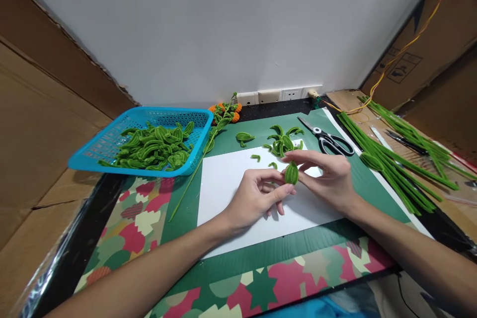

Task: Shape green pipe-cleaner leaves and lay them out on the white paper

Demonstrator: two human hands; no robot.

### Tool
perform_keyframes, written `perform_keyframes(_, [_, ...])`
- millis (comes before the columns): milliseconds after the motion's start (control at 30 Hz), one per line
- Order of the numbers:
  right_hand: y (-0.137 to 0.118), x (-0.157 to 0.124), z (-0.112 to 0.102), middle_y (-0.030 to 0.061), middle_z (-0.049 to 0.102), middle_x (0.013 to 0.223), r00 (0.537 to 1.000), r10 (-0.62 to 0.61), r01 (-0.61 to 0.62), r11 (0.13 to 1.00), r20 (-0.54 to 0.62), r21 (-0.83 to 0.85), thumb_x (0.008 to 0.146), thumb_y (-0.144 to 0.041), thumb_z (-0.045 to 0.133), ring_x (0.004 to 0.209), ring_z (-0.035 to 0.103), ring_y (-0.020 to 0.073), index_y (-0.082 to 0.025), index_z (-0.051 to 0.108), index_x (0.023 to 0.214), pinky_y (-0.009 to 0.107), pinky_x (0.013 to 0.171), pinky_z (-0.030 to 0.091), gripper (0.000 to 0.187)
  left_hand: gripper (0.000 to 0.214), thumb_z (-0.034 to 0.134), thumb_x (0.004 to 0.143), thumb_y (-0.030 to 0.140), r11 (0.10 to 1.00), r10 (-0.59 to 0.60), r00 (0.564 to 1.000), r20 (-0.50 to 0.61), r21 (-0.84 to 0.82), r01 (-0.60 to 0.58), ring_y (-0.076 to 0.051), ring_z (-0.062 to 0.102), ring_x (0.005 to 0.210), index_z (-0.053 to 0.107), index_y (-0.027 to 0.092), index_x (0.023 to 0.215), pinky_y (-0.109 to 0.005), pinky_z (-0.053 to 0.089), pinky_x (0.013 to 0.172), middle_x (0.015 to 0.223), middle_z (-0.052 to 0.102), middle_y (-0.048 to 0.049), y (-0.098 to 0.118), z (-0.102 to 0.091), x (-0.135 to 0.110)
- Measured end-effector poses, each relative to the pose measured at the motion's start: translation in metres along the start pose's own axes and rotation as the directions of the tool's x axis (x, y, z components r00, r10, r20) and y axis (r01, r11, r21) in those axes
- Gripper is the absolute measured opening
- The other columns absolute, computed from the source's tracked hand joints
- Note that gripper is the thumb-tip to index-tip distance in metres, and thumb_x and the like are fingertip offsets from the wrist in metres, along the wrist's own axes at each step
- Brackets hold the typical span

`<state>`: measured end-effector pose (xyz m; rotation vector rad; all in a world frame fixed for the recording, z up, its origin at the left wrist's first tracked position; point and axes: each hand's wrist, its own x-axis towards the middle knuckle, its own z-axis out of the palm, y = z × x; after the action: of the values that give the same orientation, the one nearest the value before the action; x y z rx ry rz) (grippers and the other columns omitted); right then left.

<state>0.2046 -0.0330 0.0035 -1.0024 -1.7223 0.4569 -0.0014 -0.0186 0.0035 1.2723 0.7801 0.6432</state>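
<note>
Green fuzzy leaf (291, 173): it is up between your two hands, over the white sheet (227, 203), its ribbed face towards you.
Left hand (255, 196): your thumb and index finger pinch the leaf at its lower left; the other fingers curl in underneath.
Right hand (330, 179): your index finger arches over the top of the leaf and your thumb meets its right side; you have these fingertips right at the leaf, but I cannot tell whether they grip it.
Loose clippings: two short curled pieces lie on the sheet, one (255, 157) farther left, the other (273, 165) close to your fingers.
Green heap (283, 145): leaves and curled bits sit together just beyond your right hand, at the far edge of the sheet.
Lone leaf (244, 136): it lies on the green mat (182, 191), left of that heap.
Scissors (328, 140): they rest beyond your right hand, black handles towards you, blades pointing away and left.
Blue basket (201, 151): it stands at your far left, with a pile of leaves (152, 146) inside.
Long stem (190, 184): it slants along the basket's right side, with orange blooms (235, 117) near its far end.
Stem bundle (391, 169): straight fuzzy green lengths lie fanned out to your right.
</note>
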Motion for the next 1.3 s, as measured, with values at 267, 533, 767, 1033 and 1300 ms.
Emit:
perform_keyframes(267, [0.008, 0.002, -0.003, 0.0055, 0.085, 0.087, 0.994, 0.074, -0.078, 0.996, 0.081, 0.05, 0.09, -0.017, 0.077, 0.07, 0.079, 0.0197, -0.021, 0.085, 0.093, 0.028, 0.063, 0.064, 0.009, 0.033, 0.084, 0.086, 0.041, 0.999, -0.021, 1.0, 0.011, 0.028, 0.02, -0.007, 0.053, 0.044, 0.066, 0.013, 0.087, -0.018, 0.044, 0.038, 0.071, 0.068, -0.0023, 0.005, 0.001, -0.002])
perform_keyframes(533, [0.009, 0.005, -0.003, 0.0048, 0.084, 0.088, 0.995, 0.077, -0.081, 0.994, 0.063, 0.075, 0.091, -0.023, 0.077, 0.067, 0.076, 0.0178, -0.022, 0.084, 0.101, 0.028, 0.06, 0.062, 0.013, 0.038, 0.087, 0.081, 0.045, 1.0, -0.023, 1.0, -0.01, 0.006, 0.023, -0.007, 0.052, 0.038, 0.068, 0.013, 0.087, -0.017, 0.038, 0.032, 0.069, 0.069, -0.0029, 0.002, -0.002, -0.003])
perform_keyframes(767, [0.012, 0.01, -0.006, 0.0049, 0.084, 0.088, 1.0, 0.018, -0.018, 0.999, 0.003, 0.043, 0.092, -0.019, 0.075, 0.073, 0.078, 0.0185, -0.022, 0.083, 0.096, 0.029, 0.065, 0.064, 0.009, 0.036, 0.087, 0.082, 0.041, 0.999, 0.042, 0.999, -0.016, 0.017, -0.042, -0.006, 0.05, 0.049, 0.072, 0.012, 0.097, -0.018, 0.036, 0.042, 0.078, 0.067, -0.002, 0.003, -0.005, 0.0])
perform_keyframes(1033, [0.011, 0.011, -0.004, 0.0056, 0.082, 0.088, 0.979, -0.195, 0.199, 0.979, 0.064, -0.054, 0.094, -0.014, 0.069, 0.074, 0.076, 0.0178, -0.022, 0.08, 0.098, 0.028, 0.061, 0.062, 0.014, 0.027, 0.082, 0.088, 0.04, 0.982, 0.173, 0.984, -0.042, 0.083, -0.169, -0.013, 0.056, 0.078, 0.076, 0.014, 0.092, -0.024, 0.044, 0.066, 0.096, 0.061, -0.0041, 0.001, -0.001, 0.002])
perform_keyframes(1300, [0.007, 0.006, -0.003, 0.0061, 0.081, 0.083, 0.965, -0.246, 0.247, 0.969, 0.092, 0.002, 0.093, -0.008, 0.069, 0.07, 0.077, 0.0189, -0.022, 0.077, 0.094, 0.028, 0.061, 0.061, 0.016, 0.033, 0.083, 0.087, 0.047, 0.974, 0.193, 0.981, -0.019, 0.122, -0.19, -0.014, 0.048, 0.076, 0.082, 0.014, 0.089, -0.028, 0.036, 0.067, 0.082, 0.056, -0.0026, -0.003, -0.002, 0.0])
